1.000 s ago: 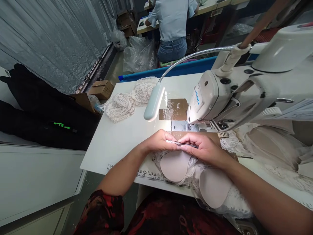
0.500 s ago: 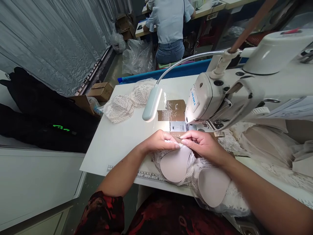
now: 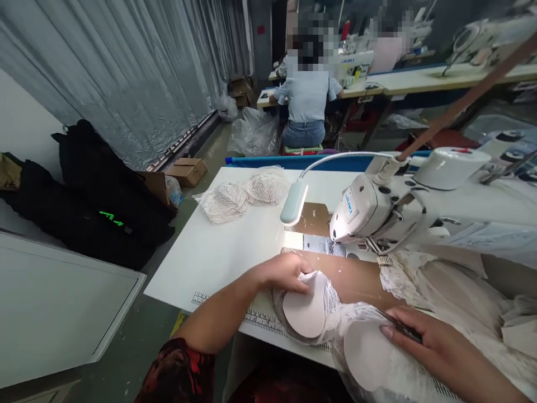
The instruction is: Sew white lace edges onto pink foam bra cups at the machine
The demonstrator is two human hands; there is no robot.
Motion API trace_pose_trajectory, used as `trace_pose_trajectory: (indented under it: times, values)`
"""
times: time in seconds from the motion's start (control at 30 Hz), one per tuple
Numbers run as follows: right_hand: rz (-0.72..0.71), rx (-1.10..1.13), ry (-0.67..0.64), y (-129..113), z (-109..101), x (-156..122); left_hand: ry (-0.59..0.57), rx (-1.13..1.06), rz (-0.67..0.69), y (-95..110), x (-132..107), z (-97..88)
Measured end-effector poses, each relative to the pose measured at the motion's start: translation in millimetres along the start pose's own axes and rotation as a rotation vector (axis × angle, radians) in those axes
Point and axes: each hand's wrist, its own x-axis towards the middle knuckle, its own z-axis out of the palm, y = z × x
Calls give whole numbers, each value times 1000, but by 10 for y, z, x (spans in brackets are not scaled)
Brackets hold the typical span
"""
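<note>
A white lace bra [image 3: 371,355] with smooth pale cup linings lies at the front of the sewing table, one cup left and one right. My left hand [image 3: 289,272] is closed on the upper edge of the left cup, thumb on the lining. Over the right cup is my right hand [image 3: 436,341], its fingers wrapped round a slim dark pointed metal tool [image 3: 403,327], whose exact kind is not clear. The tool's tip points left, close to the lace. Behind my left hand are the metal plate [image 3: 321,244] and head of a sewing machine [image 3: 356,207].
Another lace bra [image 3: 245,196] lies at the table's far left. A lamp [image 3: 294,201] on a bent metal neck hangs over the table. More lace and pale fabric [image 3: 453,285] is piled at right. A printed ruler [image 3: 264,322] runs along the front edge. A seated person [image 3: 308,101] works beyond.
My right hand has left the cup edge beside my left hand and moved right and towards me, the tool now showing in it. My left hand still grips the cup. The view has tilted up.
</note>
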Motion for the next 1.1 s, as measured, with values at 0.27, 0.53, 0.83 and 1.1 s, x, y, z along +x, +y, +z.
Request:
trace_pose_trajectory:
  times: [0.27, 0.53, 0.83, 1.1]
  values:
    - [-88, 281, -171, -992, 234, 510, 368, 488, -73, 256, -531, -375]
    - [-654, 169, 182, -1763, 605, 1891, 1139, 903, -137, -134, -801, -1561]
    - [-579, 12, -109, -1174, 494, 1305, 835, 796, -298, -836, -615, -1205]
    - [83, -354, 373, -35, -163, -44, 425, 420, -51, -184, -514, -471]
